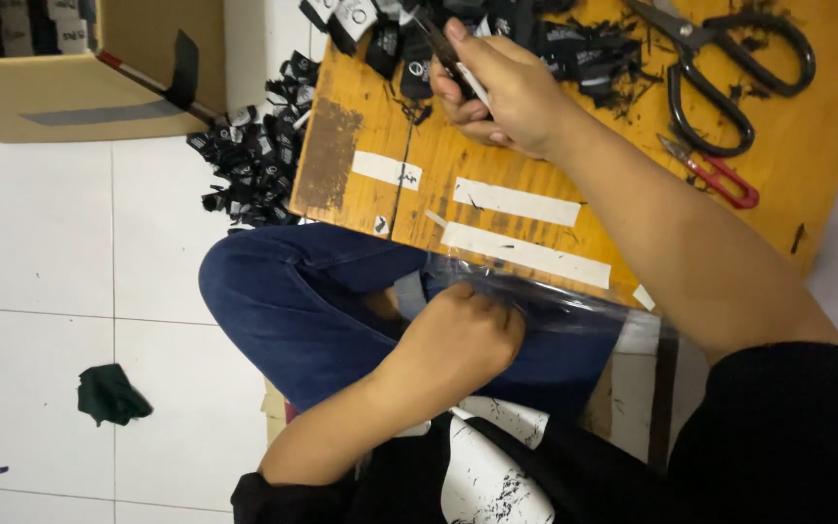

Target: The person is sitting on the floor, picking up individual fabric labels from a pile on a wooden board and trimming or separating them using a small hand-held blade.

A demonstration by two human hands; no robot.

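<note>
The right hand (506, 92) is closed around a small black tool (448, 53) whose long axis points toward 11 o'clock, into the black labels (497, 39) at the wooden board's (497, 175) far edge. The left hand (463, 340), at 6 o'clock from the right, is curled shut on a clear plastic bag (555, 301) over the lap; bag contents cannot be determined. The right hand is nearer the labels. Large black scissors (729, 78) lie at 3 o'clock.

Two hands (463, 335) are showing, two cutting tools are lying on the wooden board (438, 170), namely one pair of black scissors (729, 68) and one red-handled snipper (720, 175), and roughly four white tape strips (516, 202) are sticking there.
</note>
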